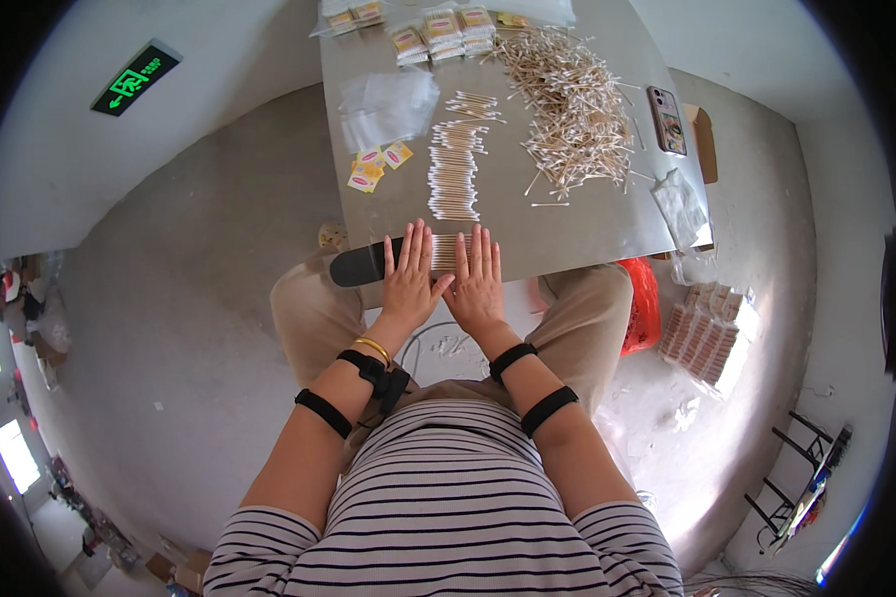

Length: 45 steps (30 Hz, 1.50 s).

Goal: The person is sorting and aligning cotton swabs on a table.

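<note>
A short row of cotton swabs (pixel 450 253) lies side by side at the table's near edge, between my two hands. My left hand (pixel 408 281) rests flat with its fingers stretched out at the row's left end, partly over a dark strip with a rounded end (pixel 361 266). At the right end lies my right hand (pixel 478 284), fingers straight and pointing away from me. Both thumbs come close together below the swabs. Just beyond my fingertips, a long column of lined-up swabs (pixel 453 179) runs up the table. The hands hide part of the near row.
A big loose heap of swabs (pixel 577 109) covers the table's far right. Clear bags (pixel 388 107), yellow-and-white cards (pixel 366 177) and filled packs (pixel 443 35) lie left and far. A phone (pixel 667 119) sits by the right edge. A red bag (pixel 640 306) and bundled packs (pixel 707 336) stand below.
</note>
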Motion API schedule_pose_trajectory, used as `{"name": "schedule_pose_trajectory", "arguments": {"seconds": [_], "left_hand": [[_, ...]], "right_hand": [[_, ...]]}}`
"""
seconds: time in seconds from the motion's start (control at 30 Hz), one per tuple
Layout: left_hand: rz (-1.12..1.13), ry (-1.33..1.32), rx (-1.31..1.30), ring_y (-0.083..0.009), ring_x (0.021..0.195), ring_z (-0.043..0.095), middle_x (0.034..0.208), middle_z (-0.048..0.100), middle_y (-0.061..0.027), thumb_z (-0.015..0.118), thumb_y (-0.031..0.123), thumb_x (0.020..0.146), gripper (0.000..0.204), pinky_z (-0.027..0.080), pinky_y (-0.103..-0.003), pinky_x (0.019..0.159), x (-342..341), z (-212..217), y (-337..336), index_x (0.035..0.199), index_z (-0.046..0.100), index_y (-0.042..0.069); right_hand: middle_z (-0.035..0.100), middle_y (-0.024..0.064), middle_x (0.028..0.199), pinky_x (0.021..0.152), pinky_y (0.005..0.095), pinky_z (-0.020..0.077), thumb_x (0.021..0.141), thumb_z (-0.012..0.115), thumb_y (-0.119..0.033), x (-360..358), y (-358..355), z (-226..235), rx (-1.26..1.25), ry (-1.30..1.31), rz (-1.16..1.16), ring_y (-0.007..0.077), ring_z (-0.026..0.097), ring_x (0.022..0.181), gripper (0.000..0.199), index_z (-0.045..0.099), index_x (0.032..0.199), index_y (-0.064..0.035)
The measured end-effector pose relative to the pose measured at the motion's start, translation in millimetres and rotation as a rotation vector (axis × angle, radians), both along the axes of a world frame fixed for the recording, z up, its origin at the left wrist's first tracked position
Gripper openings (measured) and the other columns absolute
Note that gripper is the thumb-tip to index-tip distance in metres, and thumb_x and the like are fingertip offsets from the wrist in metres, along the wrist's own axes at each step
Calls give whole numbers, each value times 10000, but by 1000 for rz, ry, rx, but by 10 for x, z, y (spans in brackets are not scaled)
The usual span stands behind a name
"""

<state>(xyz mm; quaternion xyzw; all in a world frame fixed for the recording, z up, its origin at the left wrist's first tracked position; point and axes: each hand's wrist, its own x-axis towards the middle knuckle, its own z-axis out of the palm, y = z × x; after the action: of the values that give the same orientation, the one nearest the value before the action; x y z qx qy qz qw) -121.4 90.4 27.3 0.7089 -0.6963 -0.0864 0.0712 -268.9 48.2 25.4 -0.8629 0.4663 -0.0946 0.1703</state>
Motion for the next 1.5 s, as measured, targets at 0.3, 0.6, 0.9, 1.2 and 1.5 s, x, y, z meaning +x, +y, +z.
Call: {"name": "schedule_pose_trajectory", "arguments": {"seconds": [0.3, 0.6, 0.9, 1.2, 1.5], "left_hand": [[1, 61, -27, -292, 1548, 102, 1665, 133, -164, 411, 550, 997, 845, 5, -562, 1224, 25, -8, -2, 1579, 160, -9], [25, 300, -164, -380, 1477, 255, 1557, 339, -163, 627, 283, 906, 557, 164, -587, 1200, 230, 193, 22, 1392, 488, 48], [68, 281, -181, -380, 1420, 310, 1438, 435, -126, 679, 172, 817, 387, 175, -600, 1191, 225, 268, -80, 1187, 593, 101], [60, 237, -155, -371, 1450, 263, 1452, 425, -108, 681, 221, 835, 387, 97, -605, 1209, 213, 318, -28, 1203, 609, 125], [28, 222, -146, -381, 1455, 255, 1449, 430, -111, 672, 245, 845, 388, 77, -619, 1206, 236, 348, -7, 1209, 608, 130]], "right_hand": [[111, 266, 1636, 1237, 524, 84, 967, 493, -445, 26, 13, 4, -22, 64, 16, 407, 97, 1530, 807, 169, 1588, -45], [105, 250, 1641, 1235, 524, 99, 945, 514, -572, 13, 4, 4, -10, 56, -6, 396, 87, 1531, 906, 148, 1593, -56], [112, 244, 1642, 1239, 516, 109, 914, 565, -586, 27, 13, 20, -24, 69, -9, 386, 107, 1530, 942, 173, 1589, -60], [101, 243, 1643, 1240, 516, 96, 940, 514, -588, 17, 9, 26, -12, 85, -4, 388, 84, 1533, 913, 156, 1594, -61], [109, 245, 1641, 1237, 520, 106, 941, 518, -584, 12, 8, 18, -8, 60, -4, 393, 93, 1530, 910, 147, 1598, -73]]}}
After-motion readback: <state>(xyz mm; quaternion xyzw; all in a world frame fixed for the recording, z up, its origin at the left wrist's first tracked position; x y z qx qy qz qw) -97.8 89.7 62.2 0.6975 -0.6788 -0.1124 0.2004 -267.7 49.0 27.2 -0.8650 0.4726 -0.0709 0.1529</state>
